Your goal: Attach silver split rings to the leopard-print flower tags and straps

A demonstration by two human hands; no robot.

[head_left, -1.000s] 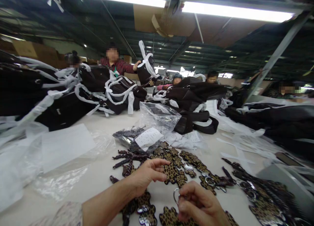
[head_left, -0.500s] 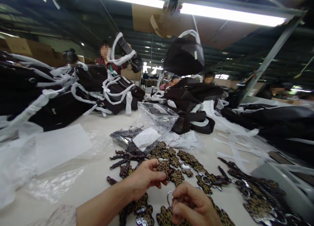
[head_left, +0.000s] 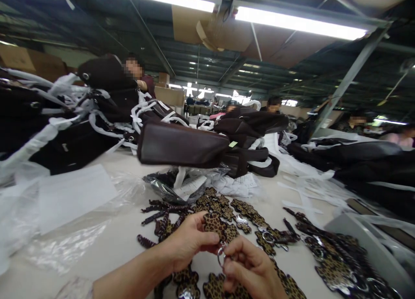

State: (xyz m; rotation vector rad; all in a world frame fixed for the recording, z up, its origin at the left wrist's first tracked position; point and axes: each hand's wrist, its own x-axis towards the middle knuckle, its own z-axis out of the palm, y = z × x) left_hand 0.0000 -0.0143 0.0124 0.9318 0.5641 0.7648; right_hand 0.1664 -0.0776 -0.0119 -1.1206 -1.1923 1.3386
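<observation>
My left hand [head_left: 188, 243] pinches a leopard-print charm [head_left: 214, 226] with a scalloped outline. Between the closed fingers of my right hand [head_left: 254, 268] is a metal key ring [head_left: 220, 257]. The ring is up against the small silver fitting at the charm's lower end; whether the two are linked I cannot make out. More leopard-print charms [head_left: 248, 210] lie on the white table around my hands, some with rings on them. Dark braided cords [head_left: 165, 221] are bunched beyond my left wrist.
A dark brown bag [head_left: 183, 143] is low over the plastic packets [head_left: 168, 189] ahead. Bags with white-wrapped handles are heaped behind it and at both sides. At right, a grey bin [head_left: 366, 243] stands beside finished-looking charms with cords [head_left: 337, 264]. A co-worker [head_left: 147, 83] stands back left.
My hands have come closer, bringing the ring up to the charm, which now hangs fitting-down. One bag has dropped in front of the heap, and another now sits high near the co-worker.
</observation>
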